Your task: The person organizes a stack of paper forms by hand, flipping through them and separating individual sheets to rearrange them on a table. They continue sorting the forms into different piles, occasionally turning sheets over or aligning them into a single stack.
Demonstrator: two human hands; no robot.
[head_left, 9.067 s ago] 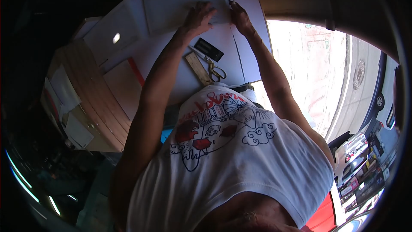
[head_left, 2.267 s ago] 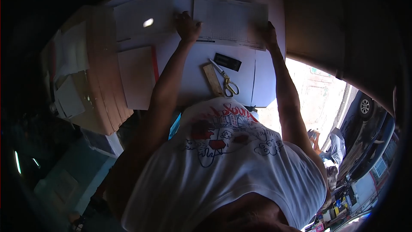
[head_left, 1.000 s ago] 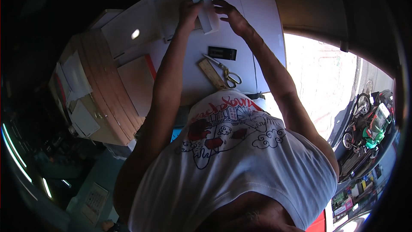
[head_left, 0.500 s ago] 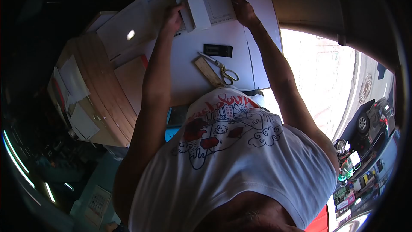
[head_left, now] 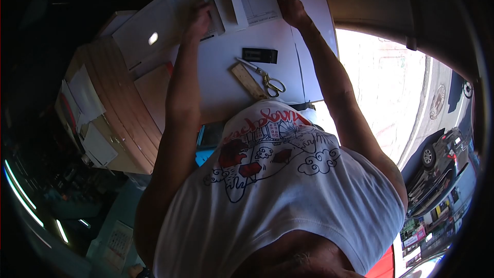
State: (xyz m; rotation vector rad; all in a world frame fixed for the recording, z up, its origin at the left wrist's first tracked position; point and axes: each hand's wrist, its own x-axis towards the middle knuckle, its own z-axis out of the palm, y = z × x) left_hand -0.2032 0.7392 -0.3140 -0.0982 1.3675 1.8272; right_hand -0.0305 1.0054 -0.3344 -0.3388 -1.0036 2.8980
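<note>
White papers lie at the far side of the white table [head_left: 221,77]. One is a printed sheet [head_left: 256,0] with ruled lines; beside it a folded white sheet [head_left: 226,1] stands partly raised. My left hand [head_left: 198,20] is just left of the folded sheet, fingers curled and slightly blurred; what it holds, if anything, is hidden. At the printed sheet's right edge, my right hand [head_left: 292,9] is closed with the thumb up, around something dark that I cannot make out. Nearer me are scissors [head_left: 263,74] with gold handles, a wooden strip [head_left: 248,81] and a black flat case [head_left: 260,55].
On the left is a stack of brown boards [head_left: 113,103] with loose papers [head_left: 87,92] on its side. More pale sheets [head_left: 146,28] lie beyond my left arm. A bright street with a parked car [head_left: 437,162] shows at the right.
My left hand has moved left, away from the folded sheet. The fold has shifted slightly left, showing more of the printed sheet. My right hand stays at its edge.
</note>
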